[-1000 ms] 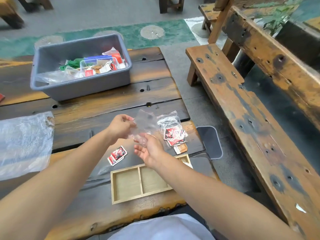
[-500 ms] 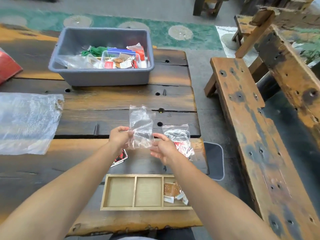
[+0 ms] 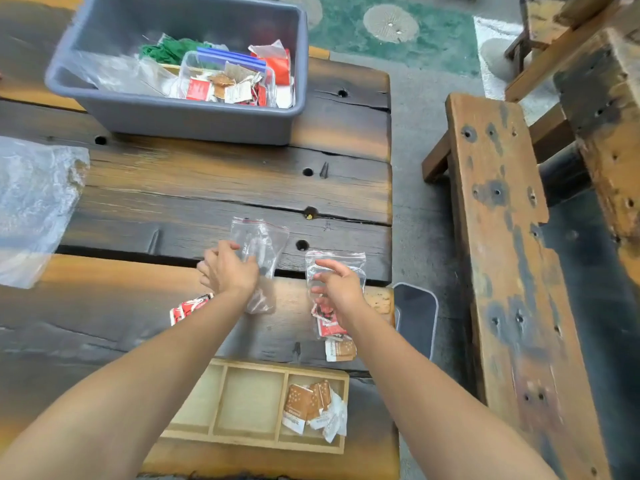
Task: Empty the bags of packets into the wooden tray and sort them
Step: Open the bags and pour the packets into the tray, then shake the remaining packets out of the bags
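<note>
My left hand (image 3: pixel 228 271) grips an empty clear zip bag (image 3: pixel 259 249) over the table's middle. My right hand (image 3: pixel 337 289) hovers with fingers apart over a second clear bag (image 3: pixel 334 268) that lies on the table with red packets (image 3: pixel 329 323) inside. A brown and white packet (image 3: pixel 341 349) lies loose just below that bag. The wooden tray (image 3: pixel 249 403) sits near the front edge with three compartments; brown and white packets (image 3: pixel 313 408) fill its right one, the other two hold nothing. Red packets (image 3: pixel 188 306) lie partly hidden under my left forearm.
A grey tub (image 3: pixel 187 116) with more bags and packets stands at the back of the table. A large clear plastic bag (image 3: pixel 33 206) lies at the left edge. A dark tray (image 3: pixel 415 313) sits off the table's right side, next to a wooden bench (image 3: pixel 502 254).
My right hand has let go of the empty bag and moved right, over the bag of red packets. The left hand still holds the empty bag. The view has tilted down and closer.
</note>
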A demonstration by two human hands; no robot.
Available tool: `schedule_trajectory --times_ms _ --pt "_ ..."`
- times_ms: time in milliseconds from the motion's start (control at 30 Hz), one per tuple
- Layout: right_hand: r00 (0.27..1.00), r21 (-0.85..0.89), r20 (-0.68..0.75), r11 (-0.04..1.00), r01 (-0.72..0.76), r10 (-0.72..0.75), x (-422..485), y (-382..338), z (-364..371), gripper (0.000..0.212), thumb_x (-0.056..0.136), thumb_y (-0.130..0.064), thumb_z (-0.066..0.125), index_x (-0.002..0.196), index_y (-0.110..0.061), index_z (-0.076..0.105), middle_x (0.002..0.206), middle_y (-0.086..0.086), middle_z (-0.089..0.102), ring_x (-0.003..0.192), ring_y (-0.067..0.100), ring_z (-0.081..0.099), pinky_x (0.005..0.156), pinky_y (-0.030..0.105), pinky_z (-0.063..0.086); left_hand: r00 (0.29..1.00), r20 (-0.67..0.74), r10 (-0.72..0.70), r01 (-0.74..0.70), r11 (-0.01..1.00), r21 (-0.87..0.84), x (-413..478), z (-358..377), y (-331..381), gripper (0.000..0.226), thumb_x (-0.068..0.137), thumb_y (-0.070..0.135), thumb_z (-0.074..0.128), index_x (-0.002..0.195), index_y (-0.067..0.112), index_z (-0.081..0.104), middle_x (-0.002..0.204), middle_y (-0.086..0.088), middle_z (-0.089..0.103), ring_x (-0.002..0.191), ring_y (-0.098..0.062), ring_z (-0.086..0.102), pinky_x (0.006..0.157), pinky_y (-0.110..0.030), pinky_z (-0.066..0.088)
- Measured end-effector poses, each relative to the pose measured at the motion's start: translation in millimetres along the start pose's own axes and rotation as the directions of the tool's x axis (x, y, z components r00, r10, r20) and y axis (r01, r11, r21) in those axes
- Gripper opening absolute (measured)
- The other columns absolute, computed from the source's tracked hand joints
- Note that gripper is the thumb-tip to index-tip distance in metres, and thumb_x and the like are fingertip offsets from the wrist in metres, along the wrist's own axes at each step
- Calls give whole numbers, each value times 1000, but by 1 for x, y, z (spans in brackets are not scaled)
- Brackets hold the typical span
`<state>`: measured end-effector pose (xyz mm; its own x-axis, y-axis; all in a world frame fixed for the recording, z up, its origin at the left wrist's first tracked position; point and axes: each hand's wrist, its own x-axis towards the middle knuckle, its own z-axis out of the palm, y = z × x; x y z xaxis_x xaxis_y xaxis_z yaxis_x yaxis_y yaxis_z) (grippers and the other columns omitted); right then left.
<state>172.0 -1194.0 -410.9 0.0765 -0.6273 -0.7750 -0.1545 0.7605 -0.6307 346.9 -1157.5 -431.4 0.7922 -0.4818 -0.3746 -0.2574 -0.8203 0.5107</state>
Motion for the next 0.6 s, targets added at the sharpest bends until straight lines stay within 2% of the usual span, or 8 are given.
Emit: schedule_trajectory --times_ms 67,167,200,267,333,400,500,600 --pt "999 -23 -35 999 37 -38 13 -13 -15 34 93 5 45 106 -17 69 86 6 66 57 15 58 48 27 41 983 49 175 -175 985 -1 -7 17 13 23 87 23 68 109 19 61 122 -9 56 121 -34 46 103 -43 34" --pt "980 -122 -134 984 127 -144 38 -24 -29 30 92 2 45 99 -20 65 85 4 62 60 18 65 53 33 46 906 208 369 -356 929 -99 -21 43 31 16 91 15 65 106 16 61 109 -3 61 108 -26 58 97 -38 44" --pt "958 -232 -185 957 175 -220 46 -26 -33 28 91 -2 48 98 -24 63 89 4 61 73 23 68 61 36 50 877 247 413 -404 910 -89 -25 51 37 18 92 15 64 110 16 62 111 -1 61 109 -23 57 98 -37 45" --pt "909 -482 -252 858 179 -331 56 -26 -42 32 89 -9 58 115 -28 61 113 3 54 102 24 59 87 40 51 814 293 501 -519 854 -17 -31 69 49 27 94 19 61 121 18 61 119 -1 59 117 -21 51 104 -35 40" --pt "905 -587 -272 801 112 -326 66 -23 -48 49 89 -12 63 134 -28 51 130 4 44 120 25 46 99 40 44 781 359 512 -565 823 54 -35 84 59 37 96 24 58 133 19 55 130 -2 55 125 -22 45 109 -38 36" --pt "930 -568 -262 821 66 -256 78 -19 -52 55 88 -13 65 139 -25 47 135 7 47 124 28 48 102 41 44 774 429 466 -572 805 157 -37 97 66 43 98 29 53 140 23 49 137 -2 50 128 -26 39 110 -43 35" --pt "956 -477 -209 875 86 -208 94 -9 -54 41 92 -8 58 131 -19 55 123 9 63 110 28 61 96 37 50 776 479 410 -581 760 291 -40 109 72 40 98 37 49 138 29 50 135 -1 48 123 -29 36 103 -46 34" --pt "972 -357 -145 926 124 -186 94 -3 -57 38 93 -4 53 124 -25 59 117 5 66 101 28 67 86 40 56 775 509 375 -576 750 325 -46 108 74 29 98 39 49 124 30 59 123 -1 51 118 -25 38 98 -43 30"
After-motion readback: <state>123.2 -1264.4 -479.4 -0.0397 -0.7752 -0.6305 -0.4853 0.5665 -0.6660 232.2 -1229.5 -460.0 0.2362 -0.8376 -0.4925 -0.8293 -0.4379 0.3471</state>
